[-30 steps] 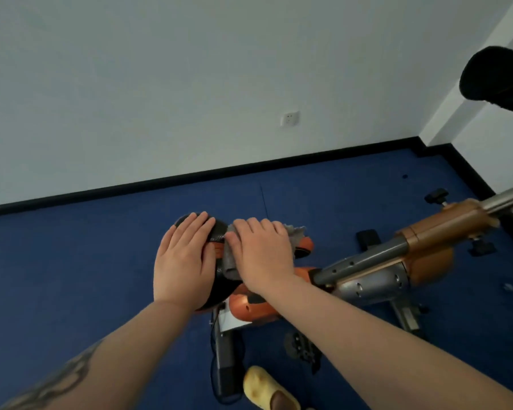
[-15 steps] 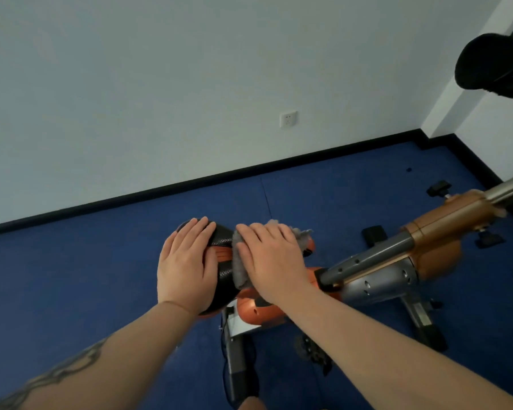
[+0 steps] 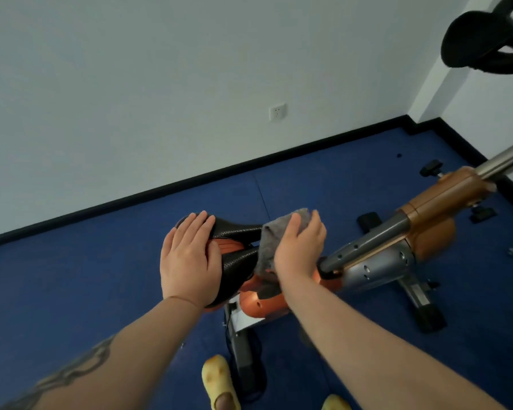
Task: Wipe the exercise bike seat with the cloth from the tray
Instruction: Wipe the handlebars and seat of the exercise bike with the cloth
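Head view, seat: the black mesh-textured exercise bike seat (image 3: 237,247) is sitting on its orange post, just ahead of the person, over the blue floor (image 3: 71,291); a slot is running down its middle.
Head view, cloth: the grey cloth (image 3: 271,244) is lying draped over the nose end of the seat, under the right palm, with one edge hanging down the near side.
Head view, right hand: the right hand (image 3: 301,247) is pressing the cloth onto the seat, fingers close together and curling over the top of the bunched fabric.
Head view, left hand: the left hand (image 3: 190,255) is lying flat on the wide rear of the seat, fingers extended and side by side, seemingly bracing it.
Head view, frame: the grey and orange bike frame (image 3: 397,241) is stretching away to the right, its base bar resting on the floor.
Head view, tray: no tray is showing.
Handling, cloth: it looks soft, light and limp, so it is likely bunching rather than sliding flat; a broad palm with the fingers hooked over the front fold should be keeping it moving with the hand.
Handling, seat: it appears firm and padded, with a grippy mesh that may drag on the fabric; the rear end is probably the best place to steady it.
Stage: wiping looks under way at the nose.
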